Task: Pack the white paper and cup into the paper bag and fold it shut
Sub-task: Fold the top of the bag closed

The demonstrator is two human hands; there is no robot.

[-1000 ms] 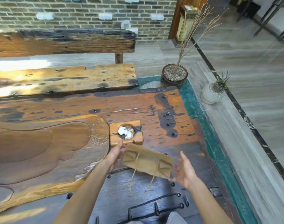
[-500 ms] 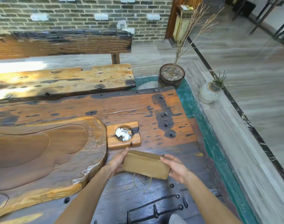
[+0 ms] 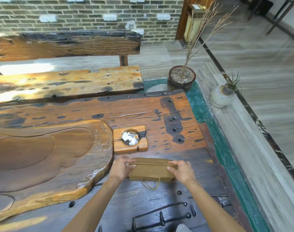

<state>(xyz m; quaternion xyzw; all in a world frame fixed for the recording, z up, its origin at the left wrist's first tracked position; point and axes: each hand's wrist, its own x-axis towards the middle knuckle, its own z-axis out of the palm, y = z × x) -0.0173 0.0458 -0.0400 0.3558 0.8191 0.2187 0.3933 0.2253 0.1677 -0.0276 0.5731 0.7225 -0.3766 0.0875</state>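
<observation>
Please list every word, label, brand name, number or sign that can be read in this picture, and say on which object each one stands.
None can be read.
Paper bag, held by the left hand and the right hand: plain brown, no print visible.
Wooden holder: crumpled foil-like material inside, no writing.
Wooden cabinet by the brick wall: pale front panel, too blurred to tell.

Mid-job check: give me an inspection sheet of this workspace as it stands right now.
Surface: dark wooden table, worn, studded with bolts.
Job's things: paper bag lies flat, twine handle hanging toward the person; cup and white paper not visible.
Clutter: wooden ashtray holding crumpled foil; carved tea tray.
Grippers: left hand and right hand grip the bag's ends.
Cables: nothing seen.
Surroundings: bench, potted branch, white vase.
</observation>
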